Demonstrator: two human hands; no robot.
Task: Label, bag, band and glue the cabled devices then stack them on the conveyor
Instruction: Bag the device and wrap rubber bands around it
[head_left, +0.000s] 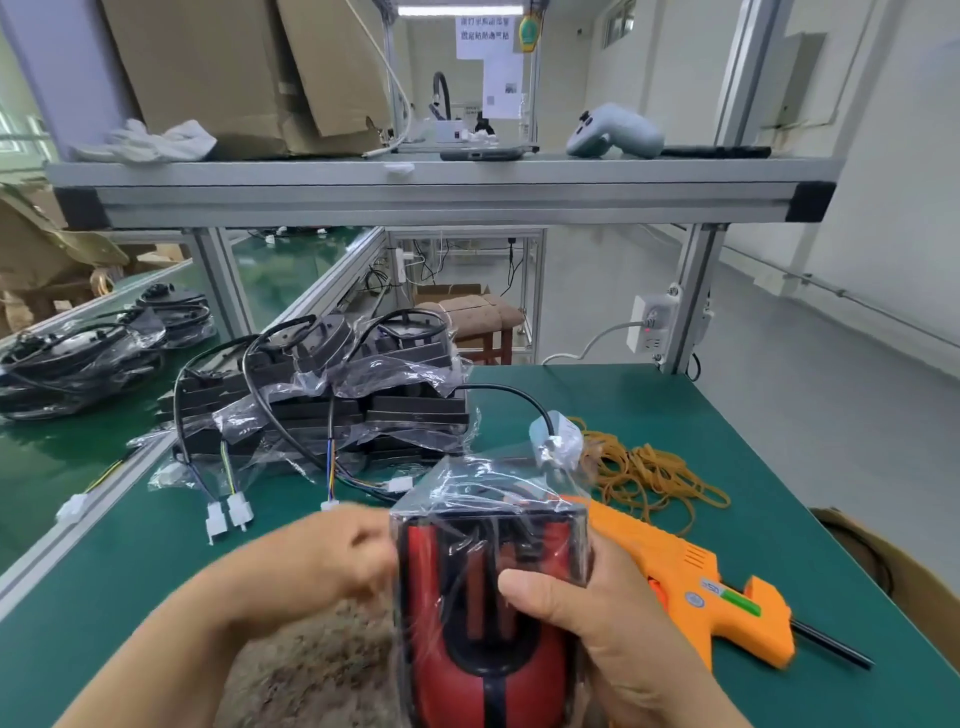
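Centre-front, right hand (589, 610) around bagged device (451, 566); left hand (340, 556) perhaps alongside.

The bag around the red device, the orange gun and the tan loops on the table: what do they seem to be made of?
The bag: thin clear plastic film, glossy; it crinkles and glints. The orange gun: hard moulded plastic, probably, matte with vent slots. The tan loops: likely rubber bands, thin, dull and limp.
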